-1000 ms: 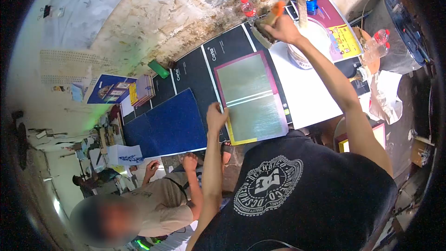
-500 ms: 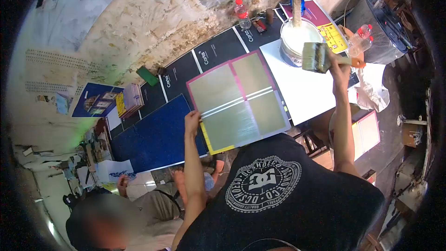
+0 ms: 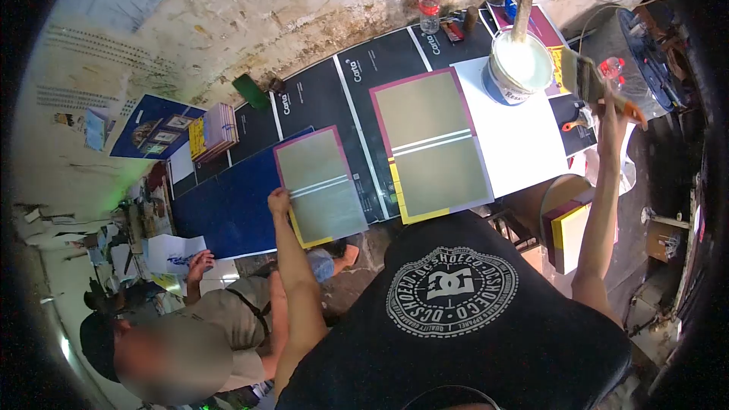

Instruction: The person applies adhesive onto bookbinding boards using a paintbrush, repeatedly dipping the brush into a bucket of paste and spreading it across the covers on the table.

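My left hand (image 3: 279, 202) pinches the left edge of a cover sheet (image 3: 323, 216), a greyish panel with pink and yellow borders and two white strips across it. This sheet lies partly over a dark blue sheet (image 3: 220, 209). To its right lies a second, similar cover sheet (image 3: 437, 175), apart from it. My right hand (image 3: 610, 110) is closed round the handle of a wide paintbrush (image 3: 582, 78), held up at the right beside a white bucket (image 3: 507, 83). White liquid fills the bucket, and a wooden stick (image 3: 524, 0) stands in it.
A white sheet (image 3: 524, 144) lies under the bucket. A smaller brush (image 3: 582, 119) rests at the table's right end. Along the wall stand a water bottle (image 3: 429, 11) and a stack of covers (image 3: 216, 133). A co-worker (image 3: 235, 326) sits at the left, holding a printed paper (image 3: 176, 254).
My left hand has drawn one cover sheet leftward, away from the other it overlapped. My right hand has carried the paintbrush further right, beyond the bucket. The view has shifted slightly.
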`<state>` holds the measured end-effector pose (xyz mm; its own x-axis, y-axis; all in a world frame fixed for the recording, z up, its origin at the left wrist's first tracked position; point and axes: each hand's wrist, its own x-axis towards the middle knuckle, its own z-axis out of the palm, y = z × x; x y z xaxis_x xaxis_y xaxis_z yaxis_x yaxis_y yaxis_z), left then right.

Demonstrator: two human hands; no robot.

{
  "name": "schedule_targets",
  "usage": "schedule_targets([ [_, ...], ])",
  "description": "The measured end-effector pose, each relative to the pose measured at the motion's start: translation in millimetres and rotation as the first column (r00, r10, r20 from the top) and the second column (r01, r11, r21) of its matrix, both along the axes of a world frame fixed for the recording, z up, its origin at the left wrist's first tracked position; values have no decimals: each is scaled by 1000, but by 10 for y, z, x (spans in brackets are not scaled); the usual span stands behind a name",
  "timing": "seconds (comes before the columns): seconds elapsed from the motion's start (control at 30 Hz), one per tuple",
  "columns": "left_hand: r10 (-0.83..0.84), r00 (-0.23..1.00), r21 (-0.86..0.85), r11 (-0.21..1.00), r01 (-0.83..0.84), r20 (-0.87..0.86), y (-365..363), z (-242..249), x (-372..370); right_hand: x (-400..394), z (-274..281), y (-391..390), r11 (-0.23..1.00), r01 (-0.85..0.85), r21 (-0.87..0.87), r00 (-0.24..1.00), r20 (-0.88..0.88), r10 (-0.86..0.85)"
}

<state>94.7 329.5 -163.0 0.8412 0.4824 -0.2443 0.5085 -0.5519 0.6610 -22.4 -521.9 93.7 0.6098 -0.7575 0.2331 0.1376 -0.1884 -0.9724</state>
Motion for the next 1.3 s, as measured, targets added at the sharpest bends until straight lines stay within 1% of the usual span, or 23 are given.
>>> schedule_targets([
  [0.03, -10, 998, 201, 980, -4, 69, 0, -4, 1, 116, 166, -67, 992, -45, -121, 991, -128, 30],
  [0.07, 2, 993, 294, 955, -37, 120, 243, -114, 82, 310, 308, 44, 979, -20, -205, 999, -34, 14],
  [0.1, -1, 985, 375, 925, -64, 173, 329, -269, 169, 475, 301, -89, 941, -38, -338, 995, -103, 4],
  [0.13, -14, 996, 363, 932, -19, 87, 80, 179, 170, 644, 281, -235, 884, -57, -464, 987, -161, -21],
  [0.17, -48, 933, 294, 954, -63, 355, -3, 186, 123, 794, 341, -199, 840, -54, -539, 970, -229, -84],
  [0.2, 82, 897, 57, 991, -118, 433, -243, 390, 98, 970, 323, -186, 794, -57, -605, 945, -290, -152],
  [0.23, 110, 873, -42, 994, -102, 475, -552, 728, 31, 1196, 149, -253, 727, -57, -684, 983, -167, -79],
  [0.27, 148, 845, -134, 987, -91, 514, -856, 1032, -71, 1300, 220, -19, 749, -89, -657, 983, -181, -42],
  [0.3, 147, 823, -169, 984, -63, 548, -1028, 1151, -164, 1427, 148, 50, 732, -92, -675, 956, -266, -124],
  [0.33, 153, 798, -202, 979, -41, 582, -1195, 1252, -241, 1576, -72, -2, 736, -121, -666, 962, -263, -80],
  [0.37, 147, 807, -229, 973, -15, 572, -1433, 1420, -329, 1705, -282, -103, 739, -198, -644, 916, -390, -95],
  [0.4, 140, 816, -253, 967, 8, 561, -1681, 1618, -458, 1795, -480, -163, 731, -259, -631, 925, -380, -1],
  [0.47, 104, 824, -283, 956, 70, 557, -2047, 1865, -689, 1754, -537, -85, 679, -283, -677, 908, -417, -38],
  [0.57, 39, 827, -302, 940, 160, 560, -2327, 2064, -1027, 1695, -434, -157, 713, -361, -601, 845, -534, -22],
  [0.7, 58, 867, -384, 909, 159, 496, -2683, 2357, -1379, 1509, 99, -197, 743, -258, -617, 911, -411, -25],
  [0.83, -19, 894, -455, 856, 246, 448, -2861, 2262, -1401, 1504, 124, -175, 693, -425, -583, 838, -543, 57],
  [0.87, -80, 889, -430, 853, 295, 451, -2906, 2251, -1370, 1581, -3, -196, 701, -509, -499, 758, -645, 92],
  [0.93, -195, 869, -381, 839, 388, 455, -3074, 2288, -1272, 1646, -114, -153, 605, -613, -508, 678, -731, 74],
  [1.03, -259, 839, -348, 822, 452, 478, -3285, 2491, -1264, 1849, -92, -186, 513, -710, -483, 619, -775, 127],
  [1.17, -317, 823, -311, 814, 492, 472, -3297, 2416, -1306, 2307, -49, -357, 610, -772, -179, 370, -906, 203],
  [1.2, -325, 827, -303, 818, 489, 459, -3293, 2409, -1322, 2204, 234, -120, 575, -788, -219, 387, -903, 186],
  [1.27, -471, 779, -133, 815, 564, 414, -3325, 2417, -1307, 2027, 784, 344, 486, -823, -295, 416, -895, 161],
  [1.3, -596, 710, 52, 778, 626, 376, -3314, 2300, -1269, 2112, 670, 407, 337, -822, -459, 508, -859, 70],
])
